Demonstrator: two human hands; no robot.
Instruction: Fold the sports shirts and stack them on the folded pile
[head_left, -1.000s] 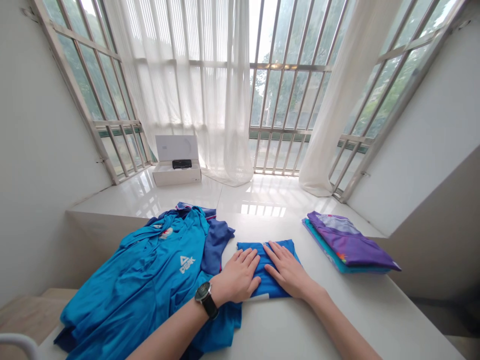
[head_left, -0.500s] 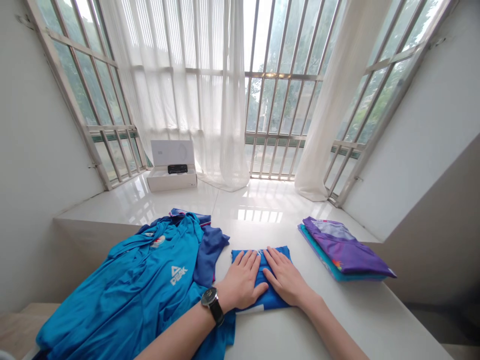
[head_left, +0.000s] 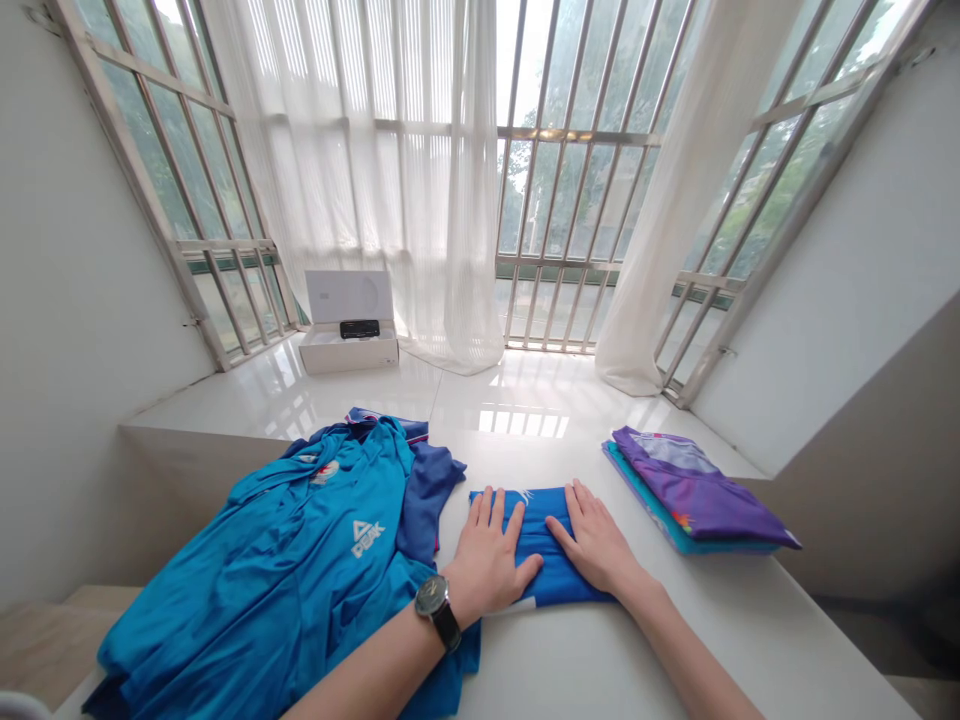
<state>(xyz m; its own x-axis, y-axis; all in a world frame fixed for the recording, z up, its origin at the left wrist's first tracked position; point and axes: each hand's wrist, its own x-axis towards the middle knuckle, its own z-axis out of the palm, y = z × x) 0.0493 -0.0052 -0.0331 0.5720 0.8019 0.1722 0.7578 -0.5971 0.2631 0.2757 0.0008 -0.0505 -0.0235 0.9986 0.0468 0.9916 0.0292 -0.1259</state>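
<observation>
A folded blue shirt [head_left: 541, 545] with a small white print lies flat on the white sill in front of me. My left hand [head_left: 491, 560] rests palm down on its left part, fingers stretched out. On its right part lies my right hand [head_left: 596, 540], also flat, with the thumb pointing inward. Between the two hands a strip of blue cloth shows. Left of them, a loose teal PEAK shirt [head_left: 322, 570] lies over a darker blue garment [head_left: 431, 497], close to my left wrist, which wears a black-strapped watch [head_left: 437, 603].
To the right sits a stack of folded garments, a purple one [head_left: 712, 500] above a teal one [head_left: 652, 500]. An open white box [head_left: 349, 352] holding a black device [head_left: 360, 328] stands at the back left. Behind are white curtains [head_left: 465, 240] and a barred window.
My hands have moved apart on the folded shirt, the right one sliding toward its right edge. More blue cloth shows between them. The view has shifted slightly.
</observation>
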